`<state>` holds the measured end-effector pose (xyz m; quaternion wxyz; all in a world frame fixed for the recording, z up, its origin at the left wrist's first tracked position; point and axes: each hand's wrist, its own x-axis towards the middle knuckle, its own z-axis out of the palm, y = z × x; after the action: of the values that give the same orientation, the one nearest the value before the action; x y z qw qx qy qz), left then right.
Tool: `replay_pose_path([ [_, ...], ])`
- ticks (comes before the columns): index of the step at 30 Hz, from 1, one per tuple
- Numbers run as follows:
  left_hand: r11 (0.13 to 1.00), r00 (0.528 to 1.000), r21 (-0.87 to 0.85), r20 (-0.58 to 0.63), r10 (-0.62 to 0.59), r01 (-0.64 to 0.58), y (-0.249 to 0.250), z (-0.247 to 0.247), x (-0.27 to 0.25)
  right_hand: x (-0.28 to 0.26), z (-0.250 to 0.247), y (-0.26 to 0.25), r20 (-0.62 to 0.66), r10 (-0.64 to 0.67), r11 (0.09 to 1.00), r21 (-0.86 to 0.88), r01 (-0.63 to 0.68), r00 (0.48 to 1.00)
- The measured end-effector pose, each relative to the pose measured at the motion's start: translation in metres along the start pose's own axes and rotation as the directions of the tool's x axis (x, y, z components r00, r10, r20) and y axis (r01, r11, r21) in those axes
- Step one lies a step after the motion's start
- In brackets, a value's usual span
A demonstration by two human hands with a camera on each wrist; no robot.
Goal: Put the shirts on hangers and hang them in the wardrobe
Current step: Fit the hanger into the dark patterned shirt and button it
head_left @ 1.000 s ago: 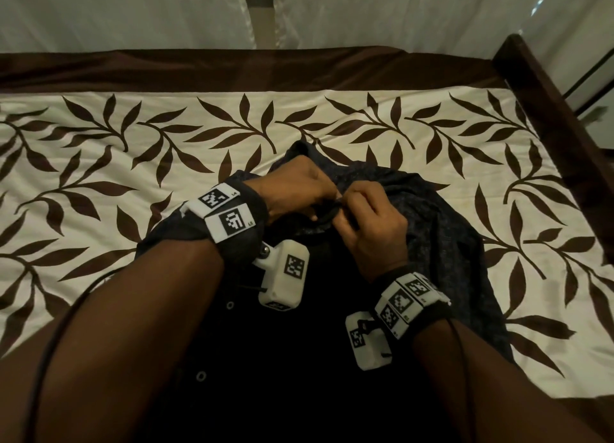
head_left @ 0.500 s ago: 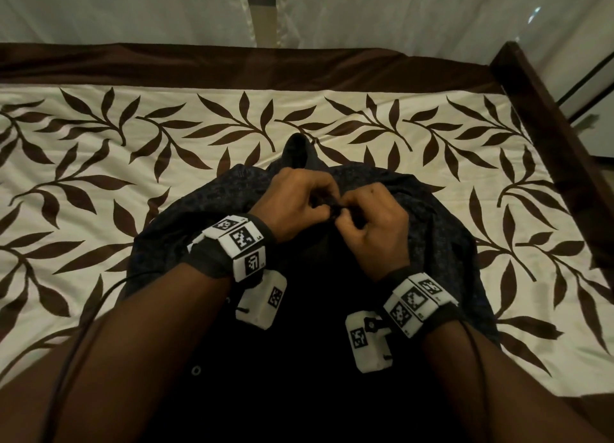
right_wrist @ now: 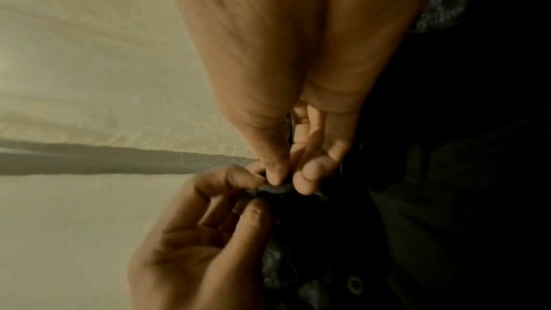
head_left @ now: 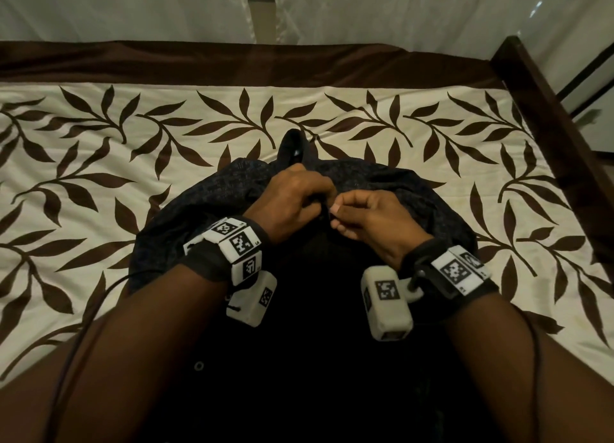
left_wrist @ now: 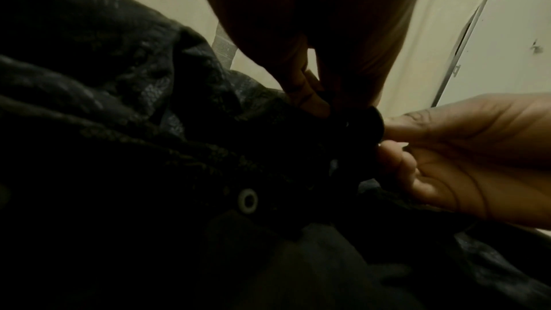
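plainly the dark shirt (head_left: 415,203), draped over the bed (head_left: 99,183) and toward the person, looks soft, light and floppy (no hanger visible), so both grips, left hand (head_left: 292,198) and right hand (head_left: 372,223), pinch its front edge near a button (left_wrist: 247,200), probably the firmest hold.

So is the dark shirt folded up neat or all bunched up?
Bunched up. The dark shirt lies rumpled on the bed cover, while the left hand and right hand pinch its front edges together.
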<state>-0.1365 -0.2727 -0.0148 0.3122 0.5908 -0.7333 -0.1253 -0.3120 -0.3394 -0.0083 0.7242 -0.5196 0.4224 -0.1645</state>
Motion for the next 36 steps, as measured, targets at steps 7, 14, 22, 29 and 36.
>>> replay_pose_path([
  [7, 0.995, 0.988, -0.094, -0.151, -0.043, 0.029, -0.006, 0.006, -0.008, 0.008, 0.018, -0.008, -0.113, -0.002, 0.989, -0.148, -0.015, 0.994],
  [14, 0.875, 0.893, -0.418, -0.255, -0.371, 0.245, -0.001, 0.015, -0.016, 0.004, 0.017, 0.006, -0.160, -0.233, 0.968, -0.137, 0.212, 0.959],
  [22, 0.768, 0.870, -0.572, -0.178, -0.459, 0.288, -0.001, 0.010, -0.018, 0.010, 0.017, 0.008, -0.094, -0.274, 0.944, -0.216, 0.249, 0.957],
  [29, 0.808, 0.894, -0.509, -0.149, -0.423, 0.297, 0.000, 0.000, -0.010, 0.017, 0.013, 0.001, -0.030, -0.218, 0.960, -0.185, 0.209, 0.975],
  [36, 0.754, 0.604, -0.306, -0.459, -0.652, 0.581, 0.000, -0.008, -0.007, 0.012, -0.011, -0.002, -0.261, -0.368, 0.803, -0.573, 0.164, 0.893],
])
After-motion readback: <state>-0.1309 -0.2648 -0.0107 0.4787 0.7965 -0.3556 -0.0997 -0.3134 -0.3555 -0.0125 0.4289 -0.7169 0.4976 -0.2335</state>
